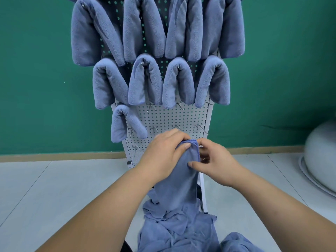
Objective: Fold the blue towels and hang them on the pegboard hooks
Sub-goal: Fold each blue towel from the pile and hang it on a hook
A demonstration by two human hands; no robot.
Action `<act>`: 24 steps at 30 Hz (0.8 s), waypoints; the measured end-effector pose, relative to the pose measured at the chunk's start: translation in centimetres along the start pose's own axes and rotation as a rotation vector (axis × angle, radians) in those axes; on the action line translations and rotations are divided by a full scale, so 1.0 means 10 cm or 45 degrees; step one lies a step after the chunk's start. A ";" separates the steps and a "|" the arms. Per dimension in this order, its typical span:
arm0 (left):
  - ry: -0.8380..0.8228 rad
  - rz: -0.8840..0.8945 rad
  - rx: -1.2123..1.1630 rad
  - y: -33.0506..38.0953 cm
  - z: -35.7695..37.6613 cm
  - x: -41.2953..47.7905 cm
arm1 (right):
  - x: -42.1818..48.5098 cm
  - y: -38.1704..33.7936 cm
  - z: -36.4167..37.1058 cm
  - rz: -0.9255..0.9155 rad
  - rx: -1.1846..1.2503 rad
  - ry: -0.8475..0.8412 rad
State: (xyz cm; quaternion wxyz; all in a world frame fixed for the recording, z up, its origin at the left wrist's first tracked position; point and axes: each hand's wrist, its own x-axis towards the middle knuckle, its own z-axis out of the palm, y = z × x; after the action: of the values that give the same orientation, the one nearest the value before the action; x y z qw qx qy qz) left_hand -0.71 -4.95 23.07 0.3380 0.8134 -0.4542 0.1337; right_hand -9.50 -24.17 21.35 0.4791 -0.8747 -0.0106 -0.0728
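— Where are we holding the towel (179,180)?

— In front of the pegboard's (163,117) lower part, just below its bare hooks (152,128). The towel is hanging from our hands, and its bottom end is reaching down to the pile (178,231) lying at the pegboard's foot.

— What is our left hand (163,155) doing?

— It is gripping the top hem. The fingers are curling over behind the cloth and the thumb is pressing on the front, so the hem is sitting between thumb and fingers.

— And our right hand (217,161)?

— It is pinching as well. The forefinger is hooking over the hem's right corner, close beside the left fingertips, and the thumb is pressing on the towel's right edge lower down. The other fingers are curling beside the cloth; we cannot tell whether they are touching it.

— What are we seeing higher on the pegboard?

— Hung towels (145,79) are draping over hooks across its upper rows, and one is hanging alone at its left edge, just above our hands.

— And around it?

— The pegboard is standing before a green wall (45,79) on a pale floor (54,188), with a pale round thing (323,157) sitting well to its right.
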 end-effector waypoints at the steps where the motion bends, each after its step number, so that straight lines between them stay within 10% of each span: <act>1: 0.024 0.025 0.012 0.01 -0.03 0.01 | 0.00 0.03 -0.01 0.009 -0.076 -0.034; 8: 0.301 -0.200 -0.283 -0.11 -0.22 0.01 | 0.05 0.35 -0.24 0.155 -0.613 -0.224; 16: 0.473 -0.657 -0.605 -0.43 -0.26 -0.01 | -0.06 0.51 -0.59 0.387 -0.525 -0.417; 24: 0.614 -1.063 -0.722 -0.64 -0.24 0.00 | -0.01 0.48 -0.74 0.328 0.098 0.233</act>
State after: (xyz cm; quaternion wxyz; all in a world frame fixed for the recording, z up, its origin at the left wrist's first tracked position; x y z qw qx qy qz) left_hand 4.82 -1.05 22.12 0.6620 0.7480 -0.0217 0.0433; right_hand -10.04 -32.96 21.27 0.5164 -0.8396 0.1428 -0.0896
